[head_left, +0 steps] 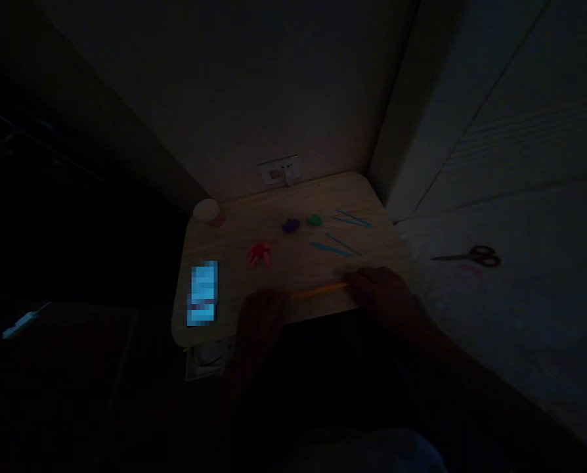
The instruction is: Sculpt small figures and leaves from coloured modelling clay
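Note:
A long, thin orange strip [318, 290], which looks like modelling clay, lies across the front of the small wooden table [244, 230]. My left hand [262, 315] is closed over its left end at the table's front edge. At the other end, my right hand [378, 289] has its bent fingers closed on the strip; the dim light hides the fingertips. Beyond them lie a red and pink clay figure [259, 253], a purple clay lump [291, 226] and a green clay lump [314, 220]. Several thin blue modelling tools [330, 248] rest to the right of these.
A lit phone [202, 293] lies at the table's left, with a pale tub [207, 211] behind it. On a pale surface to the right are scissors [471, 256]. The wall behind the table carries a socket [278, 171]. The room is very dark.

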`<state>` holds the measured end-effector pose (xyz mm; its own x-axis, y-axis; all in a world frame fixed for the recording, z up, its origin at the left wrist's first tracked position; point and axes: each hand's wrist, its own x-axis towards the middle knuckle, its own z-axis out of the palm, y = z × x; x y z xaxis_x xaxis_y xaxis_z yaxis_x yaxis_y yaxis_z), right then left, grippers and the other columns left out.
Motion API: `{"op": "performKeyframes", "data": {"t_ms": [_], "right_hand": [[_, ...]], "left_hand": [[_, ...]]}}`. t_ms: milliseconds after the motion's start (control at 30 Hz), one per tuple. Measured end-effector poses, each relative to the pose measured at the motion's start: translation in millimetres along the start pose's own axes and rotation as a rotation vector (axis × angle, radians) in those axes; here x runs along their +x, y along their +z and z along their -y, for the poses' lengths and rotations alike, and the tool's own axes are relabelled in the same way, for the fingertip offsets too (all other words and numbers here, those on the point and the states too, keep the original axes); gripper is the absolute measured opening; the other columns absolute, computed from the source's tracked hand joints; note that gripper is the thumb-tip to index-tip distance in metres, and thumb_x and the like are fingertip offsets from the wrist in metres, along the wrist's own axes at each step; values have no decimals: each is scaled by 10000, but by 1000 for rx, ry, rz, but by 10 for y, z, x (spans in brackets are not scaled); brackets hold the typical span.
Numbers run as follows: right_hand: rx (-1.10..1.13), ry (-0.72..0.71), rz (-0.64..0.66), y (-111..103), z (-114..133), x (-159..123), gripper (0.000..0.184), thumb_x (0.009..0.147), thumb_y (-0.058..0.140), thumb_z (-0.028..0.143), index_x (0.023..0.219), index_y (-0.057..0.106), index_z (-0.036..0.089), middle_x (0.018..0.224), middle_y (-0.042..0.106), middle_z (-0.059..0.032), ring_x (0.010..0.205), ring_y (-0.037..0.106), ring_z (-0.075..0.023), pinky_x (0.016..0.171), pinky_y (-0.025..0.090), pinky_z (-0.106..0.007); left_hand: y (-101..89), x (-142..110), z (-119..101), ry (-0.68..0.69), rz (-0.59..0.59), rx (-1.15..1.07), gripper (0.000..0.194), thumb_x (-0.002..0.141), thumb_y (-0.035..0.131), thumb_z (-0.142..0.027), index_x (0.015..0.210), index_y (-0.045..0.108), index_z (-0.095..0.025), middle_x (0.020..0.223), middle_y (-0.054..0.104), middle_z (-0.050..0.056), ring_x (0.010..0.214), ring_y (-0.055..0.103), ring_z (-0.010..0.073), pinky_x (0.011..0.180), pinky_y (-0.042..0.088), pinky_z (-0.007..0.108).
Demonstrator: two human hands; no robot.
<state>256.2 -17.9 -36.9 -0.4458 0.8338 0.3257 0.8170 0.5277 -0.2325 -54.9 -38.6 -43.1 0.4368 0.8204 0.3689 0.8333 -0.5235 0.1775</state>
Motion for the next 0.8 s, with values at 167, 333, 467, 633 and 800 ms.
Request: {"op": "performKeyframes", "data": {"t_ms": [167,333,467,633,800], "right_hand": [[42,-82,-14,127,77,212,324,984,552,98,1233,733,200,1110,763,-105,1029,655,-269,931,434,-411],[81,-81,-21,246,-1,120,438,933,519,21,1302,696,179,1278,739,-113,1164,624,-280,1055,424,-469],[101,-68,-57,187,-58,-20,481,962,502,64,1422,614,151,1405,683,-142,1299,588,-305,1118,429,-517],[148,-83,-87,108,297,74,471,1051,499,240,1511,531,145,1541,592,-142,1482,474,-303,1248,323,-571],[225,-131,90,300,875,419,686,1017,579,436,1599,424,106,1664,426,-172,1603,265,-355,1304,187,-629]], "left_hand": [[-103,-35,263,-43,12,69,273,1015,474,-172,1123,723,-198,1088,735,110,1009,643,285,906,497,448],[-78,-107,310,-109,-28,51,272,1013,497,-202,1204,689,-179,1204,714,139,1142,633,301,1027,479,480],[-15,-185,174,-143,-56,35,429,1004,533,-246,1419,553,-135,1412,633,186,1340,558,331,1164,408,523],[75,-259,66,-209,1,67,658,1015,543,-342,1606,337,-139,1621,460,217,1551,350,396,1247,270,641],[99,-366,120,-248,7,72,737,1016,538,-387,1649,255,-136,1652,409,239,1566,316,437,1223,292,685]]}}
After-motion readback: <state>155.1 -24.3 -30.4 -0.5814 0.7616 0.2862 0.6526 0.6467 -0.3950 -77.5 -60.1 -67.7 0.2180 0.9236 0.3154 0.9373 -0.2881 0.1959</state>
